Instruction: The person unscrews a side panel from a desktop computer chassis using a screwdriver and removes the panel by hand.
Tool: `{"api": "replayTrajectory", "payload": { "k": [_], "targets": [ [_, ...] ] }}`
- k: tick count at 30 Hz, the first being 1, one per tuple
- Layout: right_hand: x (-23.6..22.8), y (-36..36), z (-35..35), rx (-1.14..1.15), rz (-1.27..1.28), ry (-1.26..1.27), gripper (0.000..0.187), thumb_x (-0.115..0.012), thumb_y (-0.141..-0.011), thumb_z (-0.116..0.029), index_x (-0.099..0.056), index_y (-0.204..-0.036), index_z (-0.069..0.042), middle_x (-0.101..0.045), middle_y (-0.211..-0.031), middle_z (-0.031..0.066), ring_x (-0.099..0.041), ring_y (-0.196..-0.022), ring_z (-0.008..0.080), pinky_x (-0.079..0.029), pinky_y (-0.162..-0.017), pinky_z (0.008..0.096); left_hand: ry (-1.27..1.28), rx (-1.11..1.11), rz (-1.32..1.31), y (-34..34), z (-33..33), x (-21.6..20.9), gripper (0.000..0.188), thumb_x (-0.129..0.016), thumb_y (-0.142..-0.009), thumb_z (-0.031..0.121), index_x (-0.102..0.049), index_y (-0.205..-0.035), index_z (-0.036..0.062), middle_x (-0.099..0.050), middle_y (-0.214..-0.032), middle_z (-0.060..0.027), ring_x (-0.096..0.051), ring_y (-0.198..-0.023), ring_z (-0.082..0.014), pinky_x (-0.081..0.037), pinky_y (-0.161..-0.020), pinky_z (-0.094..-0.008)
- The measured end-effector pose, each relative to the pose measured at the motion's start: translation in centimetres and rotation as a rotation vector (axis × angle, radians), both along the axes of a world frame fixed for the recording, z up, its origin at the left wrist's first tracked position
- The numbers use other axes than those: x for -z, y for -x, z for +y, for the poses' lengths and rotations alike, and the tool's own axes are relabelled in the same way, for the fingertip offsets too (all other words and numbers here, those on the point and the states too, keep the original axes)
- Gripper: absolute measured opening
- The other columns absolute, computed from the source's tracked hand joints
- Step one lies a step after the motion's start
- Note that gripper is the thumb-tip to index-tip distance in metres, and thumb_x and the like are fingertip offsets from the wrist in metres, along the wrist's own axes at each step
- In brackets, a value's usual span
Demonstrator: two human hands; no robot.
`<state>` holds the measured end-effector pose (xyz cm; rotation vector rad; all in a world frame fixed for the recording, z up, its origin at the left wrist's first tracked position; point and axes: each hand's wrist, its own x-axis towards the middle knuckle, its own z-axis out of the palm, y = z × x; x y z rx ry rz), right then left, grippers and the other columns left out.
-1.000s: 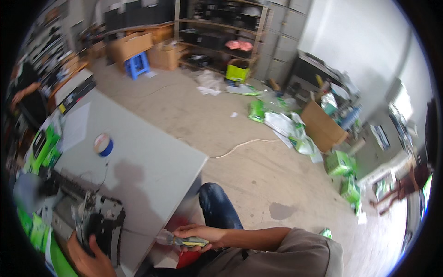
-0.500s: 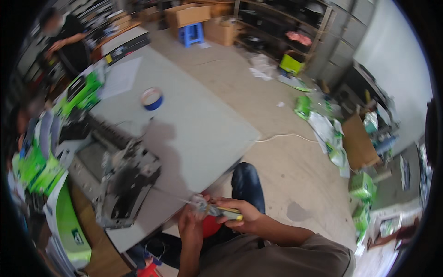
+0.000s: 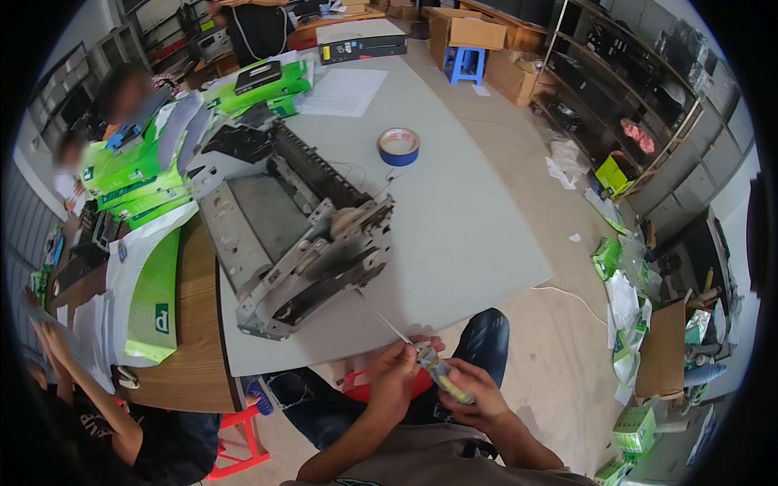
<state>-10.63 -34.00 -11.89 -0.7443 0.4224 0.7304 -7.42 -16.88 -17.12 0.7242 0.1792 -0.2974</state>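
Above my lap, at the table's near edge, my left hand (image 3: 391, 381) is closed around the handle end of a screwdriver (image 3: 383, 314). The long thin shaft points up and left, its tip near a stripped metal machine frame (image 3: 243, 235), which looks like a printer chassis. Close beside it, my right hand (image 3: 480, 393) grips a yellow-and-grey handle (image 3: 450, 381). Fingers hide where this handle meets the clear piece between my hands, so I cannot tell whether it belongs to the screwdriver. The frame sits on the grey table (image 3: 462, 243) at left.
Blue tape roll (image 3: 399, 147) and white sheet (image 3: 345, 91) lie on the table. Green paper packs (image 3: 146, 166) pile up at left, beside a person's arms (image 3: 89, 381). A red stool (image 3: 239, 444) stands below. Cartons (image 3: 664, 348) and wrappers line the right floor; a white cable (image 3: 579, 298) crosses it.
My view has turned left, so the table and metal frame appear farther right. Both hands still hold the tools together; the yellow-and-grey handle now tilts more downward.
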Motion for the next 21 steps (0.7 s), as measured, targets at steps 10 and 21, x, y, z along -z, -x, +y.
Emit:
{"api": "replayTrajectory", "payload": {
  "k": [10,21],
  "targets": [
    [-0.3,0.1,2.7,-0.067,-1.033,1.182,0.049,-0.073,-0.084,-0.013,-0.048,-0.124,0.0,-0.067,-0.093,0.0178,-0.067,-0.086,0.0255,-0.052,-0.077,0.0342,-0.903,0.202,-0.175,0.5,4.0,-5.8,0.038,-0.051,-0.103,0.022,-0.052,-0.131,-0.0033,-0.06,-0.128,-0.0143,-0.057,-0.12,-0.0209,-0.042,-0.104,-0.0335],
    [1.8,0.1,1.8,0.002,-0.01,-0.124,0.039,-0.054,-0.097,-0.038,-0.048,-0.124,-0.01,-0.063,-0.09,0.0153,-0.042,-0.043,0.0127,-0.032,-0.037,0.0245,-0.099,0.128,-0.189,-0.2,0.4,-1.7,0.052,-0.041,-0.105,0.036,-0.05,-0.13,-0.0079,-0.056,-0.133,-0.0209,-0.052,-0.126,-0.0284,-0.037,-0.109,-0.0408]
  ]
}}
